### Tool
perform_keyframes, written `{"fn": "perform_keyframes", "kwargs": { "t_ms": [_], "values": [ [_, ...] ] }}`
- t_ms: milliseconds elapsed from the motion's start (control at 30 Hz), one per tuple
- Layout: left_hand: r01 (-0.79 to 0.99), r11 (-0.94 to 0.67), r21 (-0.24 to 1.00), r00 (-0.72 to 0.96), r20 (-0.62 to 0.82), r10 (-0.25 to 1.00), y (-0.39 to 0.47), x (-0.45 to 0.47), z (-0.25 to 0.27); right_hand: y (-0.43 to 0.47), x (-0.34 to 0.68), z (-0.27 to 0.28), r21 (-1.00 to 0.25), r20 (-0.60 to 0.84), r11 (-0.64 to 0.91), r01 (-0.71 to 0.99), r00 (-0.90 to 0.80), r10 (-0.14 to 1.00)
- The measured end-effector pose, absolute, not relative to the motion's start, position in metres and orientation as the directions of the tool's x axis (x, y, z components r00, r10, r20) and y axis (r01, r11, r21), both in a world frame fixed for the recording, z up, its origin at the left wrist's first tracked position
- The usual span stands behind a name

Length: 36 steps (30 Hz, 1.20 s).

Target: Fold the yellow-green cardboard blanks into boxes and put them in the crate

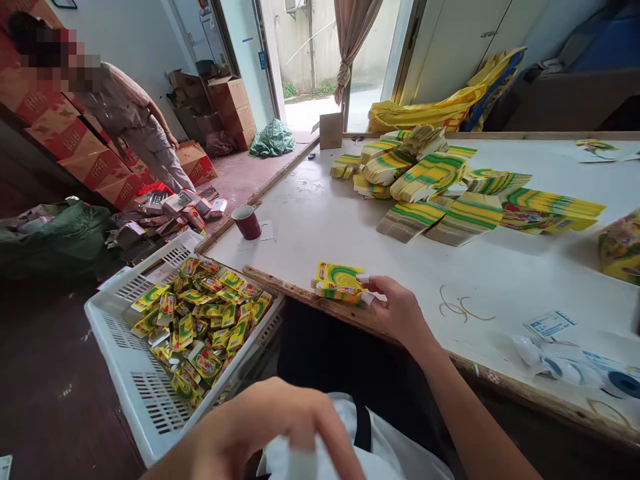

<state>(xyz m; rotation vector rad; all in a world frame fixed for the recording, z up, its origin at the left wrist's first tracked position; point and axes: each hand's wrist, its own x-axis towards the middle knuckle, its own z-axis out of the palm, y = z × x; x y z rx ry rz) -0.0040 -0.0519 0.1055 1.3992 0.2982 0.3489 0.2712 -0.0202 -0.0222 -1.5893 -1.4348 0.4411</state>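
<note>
My right hand [397, 307] is at the near edge of the table, its thumb and taped fingertips pinching the right end of a small yellow-and-green carton [340, 279]. The carton lies partly on the wooden edge; whether it is one or a few flat ones together I cannot tell. My left hand [290, 413] is low in front of my body, slightly blurred, with bent fingers apart and white tape on one finger. Nothing shows in it. Left of it stands a white plastic basket [117, 353] holding many folded small yellow-green cartons [205, 360].
Bundles of flat yellow-green cartons [430, 177] are heaped farther back on the white table [310, 227]. A dark red mug [247, 222] stands at its left edge. Rubber bands [463, 307] and tape rolls [560, 367] lie right. A person [135, 120] stands by stacked red boxes [85, 147].
</note>
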Motion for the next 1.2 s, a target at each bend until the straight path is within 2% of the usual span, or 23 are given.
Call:
{"fn": "perform_keyframes", "kwargs": {
  "t_ms": [100,167,300,467,567,700,1033,1100,1200],
  "values": [
    [0.093,0.146,0.985,0.829,-0.158,0.537,-0.049,0.009,0.093,-0.01,0.271,-0.026,-0.742,0.301,0.075,0.666,0.231,0.925],
    [0.188,0.209,0.96,0.751,-0.278,0.6,-0.05,0.011,0.077,-0.006,0.271,-0.028,-0.707,0.296,0.059,0.705,0.219,0.93],
    [0.2,0.356,0.913,0.652,-0.396,0.647,-0.044,0.01,0.043,-0.002,0.272,-0.032,-0.669,0.289,0.046,0.741,0.202,0.936],
    [-0.063,0.522,0.851,0.502,-0.425,0.754,-0.03,0.012,0.011,-0.001,0.272,-0.03,-0.672,0.306,0.038,0.739,0.231,0.924],
    [-0.187,0.524,0.831,0.385,-0.429,0.817,-0.027,0.013,0.002,-0.002,0.272,-0.03,-0.703,0.302,0.028,0.71,0.264,0.916],
    [-0.24,0.5,0.832,0.293,-0.428,0.855,-0.024,0.012,0.0,-0.003,0.273,-0.031,-0.771,0.268,0.011,0.636,0.308,0.913],
    [-0.297,0.6,0.743,0.315,-0.517,0.796,-0.025,0.015,-0.012,-0.011,0.273,-0.008,-0.945,0.204,0.049,0.324,0.466,0.861],
    [-0.283,0.587,0.758,0.326,-0.5,0.802,-0.027,0.018,-0.014,-0.015,0.267,-0.002,-0.965,0.191,0.081,0.248,0.46,0.867],
    [-0.271,0.529,0.804,0.358,-0.426,0.831,-0.027,0.021,-0.013,-0.022,0.243,0.004,-0.986,0.147,0.108,0.127,0.349,0.926]
  ]
}}
